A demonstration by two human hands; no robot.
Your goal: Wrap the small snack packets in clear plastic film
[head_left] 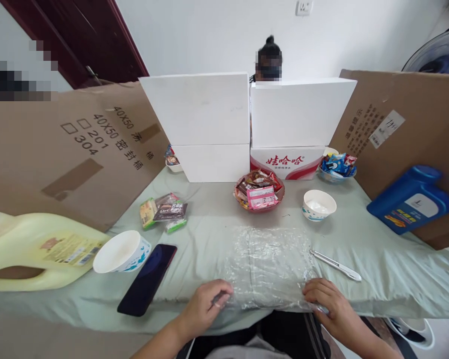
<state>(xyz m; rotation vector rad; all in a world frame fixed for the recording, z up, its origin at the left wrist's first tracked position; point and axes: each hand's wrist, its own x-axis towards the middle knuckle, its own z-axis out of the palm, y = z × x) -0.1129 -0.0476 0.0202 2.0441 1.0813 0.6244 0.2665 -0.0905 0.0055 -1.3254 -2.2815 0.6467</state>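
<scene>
A pale green cloth (217,239) covers the table. On it, a clear, glossy plastic sheet (269,264) lies beside a white pen (336,266). Left of the sheet lie a black phone (147,279), a white cup with teal markings (121,252) and a pale yellow jug (33,249). Behind the sheet sits a reddish bowl (260,194) of multicoloured wrappers; to its right, a blue jug (411,199).

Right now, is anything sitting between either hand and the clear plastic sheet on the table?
No. The left hand and right hand already rest on the plastic sheet at its near corners. The phone and pen lie beside it.
</scene>
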